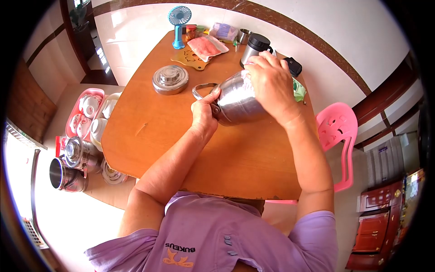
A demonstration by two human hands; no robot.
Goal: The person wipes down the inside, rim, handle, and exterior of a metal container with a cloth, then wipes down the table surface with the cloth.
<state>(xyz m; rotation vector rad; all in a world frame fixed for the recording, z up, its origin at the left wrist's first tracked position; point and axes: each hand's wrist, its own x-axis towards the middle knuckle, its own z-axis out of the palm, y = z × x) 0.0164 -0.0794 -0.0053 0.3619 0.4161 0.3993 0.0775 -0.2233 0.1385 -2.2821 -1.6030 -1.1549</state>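
Note:
A shiny stainless steel pot (236, 100) is tilted on its side above the wooden table. My left hand (205, 111) grips it near the base of its loop handle (203, 89), thumb on the metal wall. On the other side, my right hand (272, 86) presses a pale pinkish-white cloth (247, 78) against the pot, fingers bent over it. Most of the cloth is hidden by that hand, and the pot's far end is covered too. Left of the pot, a round steel lid (170, 80) lies on the table.
On the table's (158, 131) far side stand a blue fan (179, 22), a patterned board (192, 59), a pink packet (207, 47) and a black-topped flask (255, 47). A pink chair (337, 124) is at right. Bowls (90, 105) and steel pots (68, 174) sit at lower left.

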